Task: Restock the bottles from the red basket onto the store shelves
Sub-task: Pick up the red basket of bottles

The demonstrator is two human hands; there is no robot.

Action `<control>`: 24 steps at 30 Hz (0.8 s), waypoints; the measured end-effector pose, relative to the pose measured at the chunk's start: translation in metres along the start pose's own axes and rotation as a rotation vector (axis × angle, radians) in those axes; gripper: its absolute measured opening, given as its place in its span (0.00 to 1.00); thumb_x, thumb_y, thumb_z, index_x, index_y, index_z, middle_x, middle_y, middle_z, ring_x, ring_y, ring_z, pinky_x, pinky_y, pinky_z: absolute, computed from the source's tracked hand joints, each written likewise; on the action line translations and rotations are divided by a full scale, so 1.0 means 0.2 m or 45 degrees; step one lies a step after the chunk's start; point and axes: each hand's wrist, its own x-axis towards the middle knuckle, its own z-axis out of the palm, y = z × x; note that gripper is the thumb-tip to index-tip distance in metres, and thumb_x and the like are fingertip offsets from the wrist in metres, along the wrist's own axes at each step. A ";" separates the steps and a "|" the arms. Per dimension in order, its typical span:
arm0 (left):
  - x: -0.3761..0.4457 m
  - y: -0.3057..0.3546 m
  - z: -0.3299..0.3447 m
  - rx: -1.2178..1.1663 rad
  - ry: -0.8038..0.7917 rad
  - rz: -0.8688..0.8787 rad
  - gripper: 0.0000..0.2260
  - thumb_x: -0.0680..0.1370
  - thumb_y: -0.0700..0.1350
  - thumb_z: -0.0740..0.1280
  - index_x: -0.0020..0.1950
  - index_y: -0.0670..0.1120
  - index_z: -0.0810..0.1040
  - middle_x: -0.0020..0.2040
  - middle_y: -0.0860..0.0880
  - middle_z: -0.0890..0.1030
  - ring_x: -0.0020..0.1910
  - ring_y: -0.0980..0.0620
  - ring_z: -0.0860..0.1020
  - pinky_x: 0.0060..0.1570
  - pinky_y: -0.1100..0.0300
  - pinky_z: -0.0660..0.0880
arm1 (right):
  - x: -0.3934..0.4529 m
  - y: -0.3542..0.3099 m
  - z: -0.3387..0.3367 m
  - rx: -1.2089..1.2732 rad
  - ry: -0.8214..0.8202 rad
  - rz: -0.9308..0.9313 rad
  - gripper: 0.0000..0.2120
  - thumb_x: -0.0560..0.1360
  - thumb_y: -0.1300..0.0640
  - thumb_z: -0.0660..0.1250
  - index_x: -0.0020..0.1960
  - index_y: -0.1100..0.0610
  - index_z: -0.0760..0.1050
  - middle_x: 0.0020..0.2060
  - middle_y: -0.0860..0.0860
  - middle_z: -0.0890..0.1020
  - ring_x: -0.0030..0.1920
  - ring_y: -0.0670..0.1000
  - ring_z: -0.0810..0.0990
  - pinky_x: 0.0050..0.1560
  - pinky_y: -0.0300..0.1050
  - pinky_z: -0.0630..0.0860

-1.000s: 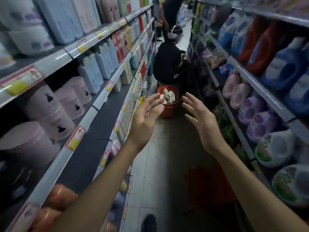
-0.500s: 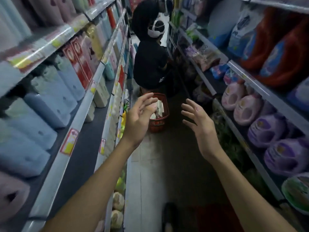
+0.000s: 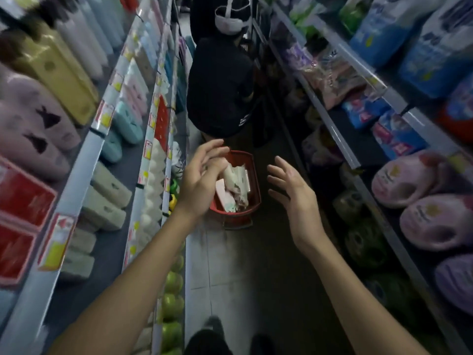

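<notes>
Bottles (image 3: 236,187), pale white and pink plastic ones lying jumbled at angles, fill the red plastic basket (image 3: 252,193) that sits on the grey tiled floor (image 3: 220,262) of a narrow, dim store aisle. Left of the basket rise tiered grey metal shelves (image 3: 84,160) with price tags along their edges, stocked with pink, yellow, mint and beige bottles and red boxes; a stretch of one tier near you lies bare. Right of the basket, the opposite shelves (image 3: 340,139) carry blue bags, packets and pink and purple jugs. Just beyond the basket a person in black clothing (image 3: 220,88) crouches with their back to you, a white strap across the head.

Your left hand (image 3: 202,185) hovers over the basket's left rim, its fingers (image 3: 213,153) loosely spread and a little bent, holding nothing; they lie in front of the nearest bottles in this view, and you cannot tell whether they touch any. Your right hand (image 3: 294,198) hangs to the right of the basket, apart from it, palm turned toward it, fingers (image 3: 279,170) wide and relaxed, empty. Both bare forearms reach forward from the lower corners.
</notes>
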 end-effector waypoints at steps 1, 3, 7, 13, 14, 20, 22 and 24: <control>0.13 -0.05 -0.01 0.008 -0.013 -0.009 0.21 0.75 0.53 0.65 0.68 0.52 0.76 0.63 0.50 0.82 0.64 0.53 0.80 0.70 0.49 0.73 | 0.12 0.03 0.03 0.002 0.015 0.017 0.19 0.81 0.41 0.56 0.70 0.40 0.71 0.65 0.43 0.81 0.65 0.41 0.79 0.73 0.54 0.73; 0.40 -0.17 -0.03 0.015 -0.045 -0.029 0.22 0.75 0.51 0.65 0.69 0.49 0.76 0.63 0.49 0.82 0.64 0.52 0.80 0.69 0.49 0.73 | 0.36 0.09 0.08 0.001 0.061 0.039 0.19 0.80 0.40 0.56 0.69 0.39 0.72 0.64 0.44 0.81 0.66 0.43 0.79 0.73 0.55 0.73; 0.92 -0.41 -0.04 0.046 -0.165 -0.092 0.20 0.76 0.49 0.65 0.68 0.50 0.75 0.63 0.49 0.82 0.64 0.52 0.80 0.69 0.50 0.74 | 0.81 0.26 0.17 0.010 0.219 0.091 0.18 0.80 0.36 0.57 0.66 0.36 0.74 0.64 0.45 0.82 0.67 0.45 0.79 0.72 0.58 0.73; 1.60 -0.84 0.04 0.091 -0.378 -0.168 0.16 0.78 0.46 0.65 0.67 0.54 0.75 0.62 0.50 0.82 0.63 0.54 0.80 0.68 0.50 0.74 | 1.37 0.56 0.26 0.139 0.553 0.280 0.17 0.80 0.38 0.59 0.65 0.38 0.76 0.62 0.45 0.82 0.64 0.42 0.80 0.72 0.57 0.74; 1.69 -0.91 0.08 0.101 -0.392 -0.193 0.16 0.78 0.46 0.65 0.67 0.54 0.75 0.62 0.50 0.82 0.63 0.54 0.80 0.68 0.51 0.75 | 1.44 0.61 0.27 0.165 0.589 0.319 0.16 0.81 0.40 0.58 0.65 0.39 0.76 0.63 0.45 0.82 0.64 0.42 0.80 0.71 0.56 0.74; 2.11 -1.43 0.26 0.255 -0.532 -0.270 0.17 0.81 0.40 0.66 0.70 0.46 0.75 0.63 0.46 0.81 0.59 0.61 0.80 0.59 0.67 0.74 | 1.83 0.98 0.25 0.348 0.860 0.528 0.17 0.78 0.42 0.63 0.65 0.41 0.78 0.64 0.47 0.83 0.64 0.44 0.81 0.67 0.53 0.78; 2.24 -1.64 0.29 0.334 -0.572 -0.263 0.18 0.79 0.43 0.67 0.69 0.50 0.75 0.62 0.47 0.82 0.60 0.59 0.80 0.60 0.64 0.76 | 1.94 1.14 0.24 0.368 0.909 0.588 0.16 0.79 0.44 0.64 0.66 0.42 0.77 0.66 0.48 0.81 0.65 0.45 0.80 0.67 0.53 0.78; 2.36 -1.88 0.30 0.414 -0.603 -0.264 0.18 0.77 0.45 0.68 0.67 0.55 0.75 0.61 0.50 0.82 0.61 0.54 0.80 0.65 0.53 0.76 | 2.01 1.33 0.26 0.363 0.934 0.659 0.15 0.83 0.48 0.64 0.69 0.43 0.76 0.67 0.48 0.80 0.65 0.44 0.81 0.69 0.54 0.77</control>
